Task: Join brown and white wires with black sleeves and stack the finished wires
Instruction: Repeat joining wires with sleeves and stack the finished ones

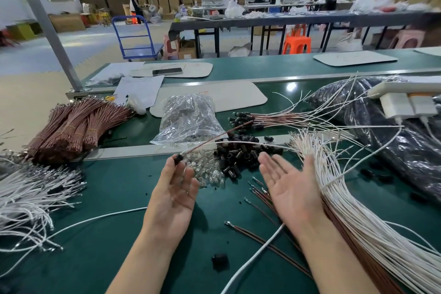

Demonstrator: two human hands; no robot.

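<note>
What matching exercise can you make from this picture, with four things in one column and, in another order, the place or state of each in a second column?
Column one
1. left hand
2. right hand
3. bundled brown wires
4. phone

Column two
A. lies on a pale mat at the back
B. open, palm up
C. pinches a black sleeve
D. stacked at the far left

Pairs: 1-C, 2-B, 3-D, 4-A

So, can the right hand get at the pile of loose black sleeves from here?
Probably yes: the right hand is open and empty, and the sleeve pile lies uncovered right by its fingers.
</note>
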